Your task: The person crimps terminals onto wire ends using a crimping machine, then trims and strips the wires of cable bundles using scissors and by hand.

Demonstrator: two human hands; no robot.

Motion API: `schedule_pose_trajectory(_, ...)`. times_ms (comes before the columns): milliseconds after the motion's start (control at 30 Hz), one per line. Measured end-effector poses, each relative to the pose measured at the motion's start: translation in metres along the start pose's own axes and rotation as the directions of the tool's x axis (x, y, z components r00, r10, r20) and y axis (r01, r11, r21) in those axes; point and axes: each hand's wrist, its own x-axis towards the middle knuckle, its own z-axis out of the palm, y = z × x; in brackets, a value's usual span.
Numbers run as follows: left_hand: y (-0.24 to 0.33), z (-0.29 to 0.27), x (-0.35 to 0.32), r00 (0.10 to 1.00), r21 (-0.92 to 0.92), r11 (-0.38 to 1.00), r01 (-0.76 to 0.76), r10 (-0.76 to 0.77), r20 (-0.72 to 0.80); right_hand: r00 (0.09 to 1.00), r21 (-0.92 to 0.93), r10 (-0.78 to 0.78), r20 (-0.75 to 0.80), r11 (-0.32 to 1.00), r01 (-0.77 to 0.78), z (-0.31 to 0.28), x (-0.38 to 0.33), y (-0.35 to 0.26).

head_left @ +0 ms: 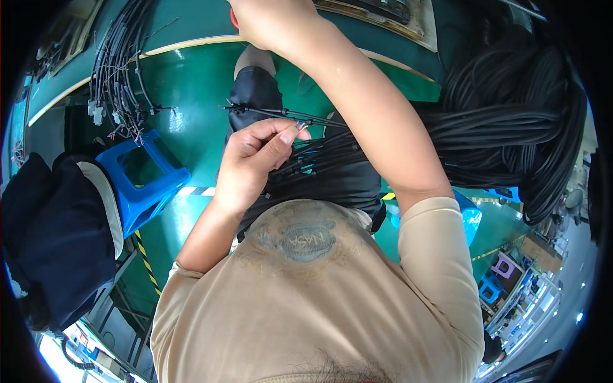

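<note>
My left hand (258, 153) is closed in a pinch, thumb against fingers, on the end of a black cable whose thin coloured wires (302, 127) stick out at the fingertips. Just beyond it, other black cable ends (255, 110) point left. The rest of the black cable bundle (504, 124) runs across my lap and heaps up on the right. My right hand (271, 22) reaches to the far workbench at the upper edge, where its fingers are cut off. A piece of a red object (234, 18) shows beside it, too little to name.
The green workbench (191, 19) has a pale edge. Several black cables with white connectors (121, 70) hang over it at the left. A blue stool (143, 179) stands left, near dark cloth (60, 236). A framed board (389, 19) lies on the bench at the far right.
</note>
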Motion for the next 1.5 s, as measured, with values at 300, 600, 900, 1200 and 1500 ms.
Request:
schedule_pose_trajectory(300, 0.002, -0.003, -0.005, 0.994, 0.032, 0.999, -0.038, 0.041, -0.098, 0.952, 0.849, 0.162, 0.26, 0.432, -0.305, -0.049, -0.132, 0.003)
schedule_pose_trajectory(600, 0.012, 0.011, -0.001, 0.993, 0.283, 0.957, -0.064, 0.088, -0.074, 0.863, 0.729, 0.282, 0.419, 0.462, -0.505, -0.063, -0.207, 0.001)
schedule_pose_trajectory(900, 0.017, 0.023, -0.002, 0.997, 0.328, 0.944, -0.04, 0.059, -0.049, 0.85, 0.669, 0.208, 0.483, 0.539, -0.512, -0.072, -0.207, -0.001)
schedule_pose_trajectory(1200, 0.014, 0.02, 0.001, 0.995, 0.415, 0.909, -0.037, 0.072, -0.069, 0.819, 0.66, 0.208, 0.534, 0.503, -0.558, -0.075, -0.204, -0.001)
schedule_pose_trajectory(1500, 0.017, 0.016, 0.003, 0.998, 0.351, 0.934, -0.059, 0.046, 0.045, 0.828, 0.654, 0.221, 0.515, 0.523, -0.546, -0.073, -0.204, -0.001)
